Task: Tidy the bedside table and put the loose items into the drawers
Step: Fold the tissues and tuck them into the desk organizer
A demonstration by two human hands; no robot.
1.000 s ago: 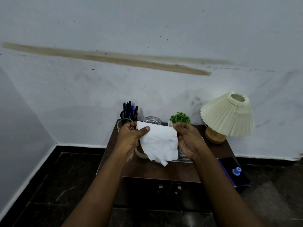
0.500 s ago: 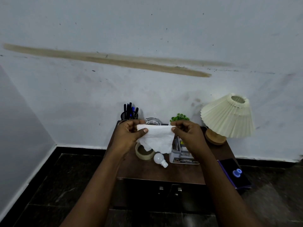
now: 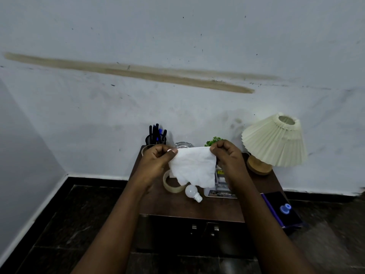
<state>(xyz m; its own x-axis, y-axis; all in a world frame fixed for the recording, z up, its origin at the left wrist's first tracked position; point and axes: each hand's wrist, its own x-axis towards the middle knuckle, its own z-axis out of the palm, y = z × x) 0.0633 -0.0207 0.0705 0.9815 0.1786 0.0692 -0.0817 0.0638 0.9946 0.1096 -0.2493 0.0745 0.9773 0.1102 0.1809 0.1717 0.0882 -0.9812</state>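
The left hand (image 3: 156, 163) and right hand (image 3: 227, 157) are each pinching a top corner of the white tissue (image 3: 194, 167), which is hanging flat, stretched left to right between them, above the far middle of the bedside table (image 3: 197, 210).

Below the left hand (image 3: 156, 165) the tape (image 3: 172, 184) and bulb (image 3: 192, 192) clutter the table (image 3: 177, 206); a box (image 3: 221, 186) sits under the right hand (image 3: 229, 159). Pens (image 3: 157, 134), a glass (image 3: 182, 144) and plant (image 3: 213, 141) line up behind both, lamp (image 3: 274, 141) off right. The front strip toward the wrists is bare.
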